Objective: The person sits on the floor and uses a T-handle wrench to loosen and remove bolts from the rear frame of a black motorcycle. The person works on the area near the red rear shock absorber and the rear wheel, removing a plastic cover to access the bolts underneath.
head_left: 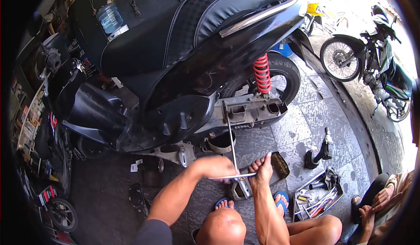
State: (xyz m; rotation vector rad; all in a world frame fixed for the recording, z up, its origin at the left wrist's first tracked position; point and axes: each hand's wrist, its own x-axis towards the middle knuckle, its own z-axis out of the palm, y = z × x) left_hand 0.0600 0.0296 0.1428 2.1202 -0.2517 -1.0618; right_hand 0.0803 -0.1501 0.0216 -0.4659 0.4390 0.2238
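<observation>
Looks like I'm on a fastener in the exposed engine casing (253,116) of the black scooter (188,91). The T-handle wrench (231,142) spans from that casing back to a crossbar at both hands. Right hand (261,169): fingers curled around the bar's right end, thumb up, a firm-looking hold. Left hand (218,165): at the other half, all blur, and I can't tell whether it grips or just brushes. My call: this is the turning step, though loosening or tightening I can't judge; next move wants the shaft true while the handle swings round. Trouble on my feed: the working tip is too small to show how it seats, and another person (384,197) is cut off at the rim.
</observation>
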